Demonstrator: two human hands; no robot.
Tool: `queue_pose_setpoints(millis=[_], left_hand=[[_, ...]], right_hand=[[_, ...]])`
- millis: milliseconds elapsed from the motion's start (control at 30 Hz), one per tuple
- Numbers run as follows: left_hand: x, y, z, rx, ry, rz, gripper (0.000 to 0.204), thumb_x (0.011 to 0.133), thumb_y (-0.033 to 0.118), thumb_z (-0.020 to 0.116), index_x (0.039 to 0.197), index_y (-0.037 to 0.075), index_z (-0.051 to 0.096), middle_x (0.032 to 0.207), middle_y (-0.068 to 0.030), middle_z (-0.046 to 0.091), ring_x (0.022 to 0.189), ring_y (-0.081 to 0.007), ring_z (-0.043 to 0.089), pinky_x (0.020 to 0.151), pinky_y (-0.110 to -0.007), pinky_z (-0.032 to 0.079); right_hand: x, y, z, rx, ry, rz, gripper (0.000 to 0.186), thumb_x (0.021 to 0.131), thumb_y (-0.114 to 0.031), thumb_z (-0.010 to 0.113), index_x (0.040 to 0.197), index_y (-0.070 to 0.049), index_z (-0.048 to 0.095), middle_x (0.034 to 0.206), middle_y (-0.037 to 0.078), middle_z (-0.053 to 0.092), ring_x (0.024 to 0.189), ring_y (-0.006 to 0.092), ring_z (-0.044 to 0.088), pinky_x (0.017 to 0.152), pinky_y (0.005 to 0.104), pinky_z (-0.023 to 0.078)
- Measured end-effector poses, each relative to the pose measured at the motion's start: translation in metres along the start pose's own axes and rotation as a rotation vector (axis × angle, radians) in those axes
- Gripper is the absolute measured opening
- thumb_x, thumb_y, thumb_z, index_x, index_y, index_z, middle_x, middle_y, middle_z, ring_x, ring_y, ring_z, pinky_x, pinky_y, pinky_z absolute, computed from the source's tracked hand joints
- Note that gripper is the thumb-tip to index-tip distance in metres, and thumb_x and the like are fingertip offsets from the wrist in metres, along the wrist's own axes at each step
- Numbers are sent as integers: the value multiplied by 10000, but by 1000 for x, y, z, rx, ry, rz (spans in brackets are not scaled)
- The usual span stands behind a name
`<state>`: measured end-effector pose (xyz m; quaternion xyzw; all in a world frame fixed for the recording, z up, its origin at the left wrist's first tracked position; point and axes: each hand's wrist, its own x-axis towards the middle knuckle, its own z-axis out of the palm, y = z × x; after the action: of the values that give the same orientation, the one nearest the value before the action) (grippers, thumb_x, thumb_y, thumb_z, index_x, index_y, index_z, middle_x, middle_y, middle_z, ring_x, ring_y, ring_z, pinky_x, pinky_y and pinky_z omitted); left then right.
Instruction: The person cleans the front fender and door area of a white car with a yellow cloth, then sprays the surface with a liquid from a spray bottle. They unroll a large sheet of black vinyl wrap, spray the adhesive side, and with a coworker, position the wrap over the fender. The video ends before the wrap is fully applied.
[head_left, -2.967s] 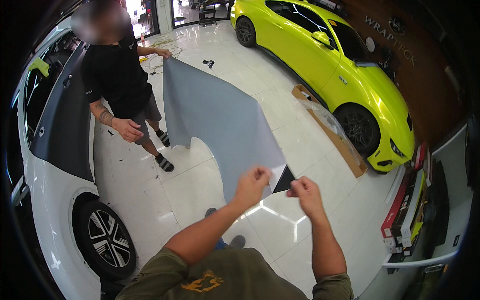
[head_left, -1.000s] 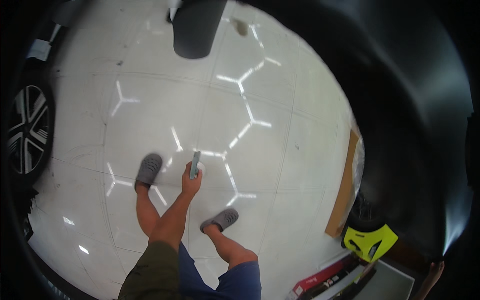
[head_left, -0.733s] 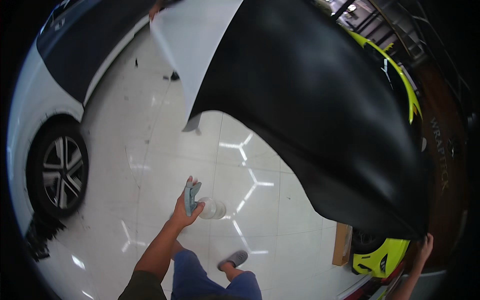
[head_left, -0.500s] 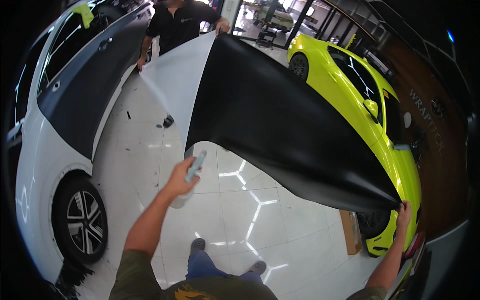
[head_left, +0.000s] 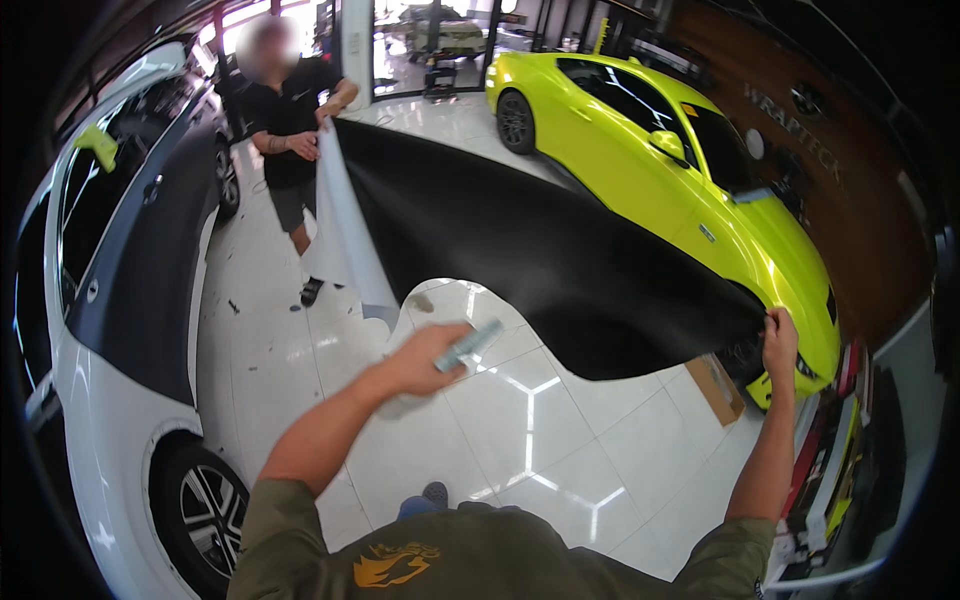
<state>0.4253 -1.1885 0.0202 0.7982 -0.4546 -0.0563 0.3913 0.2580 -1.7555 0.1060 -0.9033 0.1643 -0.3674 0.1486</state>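
A large sheet of black vinyl film (head_left: pixel 560 255) stretches through the air between me and a co-worker. My right hand (head_left: pixel 780 342) is closed on its near right corner. The sheet's far end folds over and shows a white backing (head_left: pixel 345 225); both hands of the co-worker (head_left: pixel 292 110) grip the top there. My left hand (head_left: pixel 425 360) is wrapped round the neck of a spray bottle (head_left: pixel 470 345). Its pale teal spray head points up and right, just below the film's curved lower edge and apart from it. The bottle's body is blurred and partly hidden under my hand.
On the left stands a white car (head_left: pixel 125 440) with dark film over its side panels. A bright yellow-green car (head_left: pixel 610 160) is parked beyond the sheet at right. An open cardboard box (head_left: pixel 714 388) lies on the tiled floor (head_left: pixel 480 430) near its front wheel.
My view has shifted. My left hand has swung right with the spray bottle, its head tipping further over. The co-worker's hands have come closer together, and less white backing shows.
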Motion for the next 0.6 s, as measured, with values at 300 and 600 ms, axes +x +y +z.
queue_pose_setpoints(millis=[300,600], left_hand=[[15,114,84,-296,-185,149,396,709,81,601,1088,3,517,941,-208,575,887,-371,578,789,-407,458],[-34,-5,-14,-196,249,-287,223,686,71,601,896,6,568,797,-143,631,765,-246,629,705,-339,480]], right_hand=[[-24,-7,-32,15,-41,-14,104,907,-55,532,976,21,549,815,123,597,650,193,587,614,307,480],[-48,20,-39,-153,26,-71,81,893,-59,521,919,15,539,810,173,557,722,301,570,671,381,457]])
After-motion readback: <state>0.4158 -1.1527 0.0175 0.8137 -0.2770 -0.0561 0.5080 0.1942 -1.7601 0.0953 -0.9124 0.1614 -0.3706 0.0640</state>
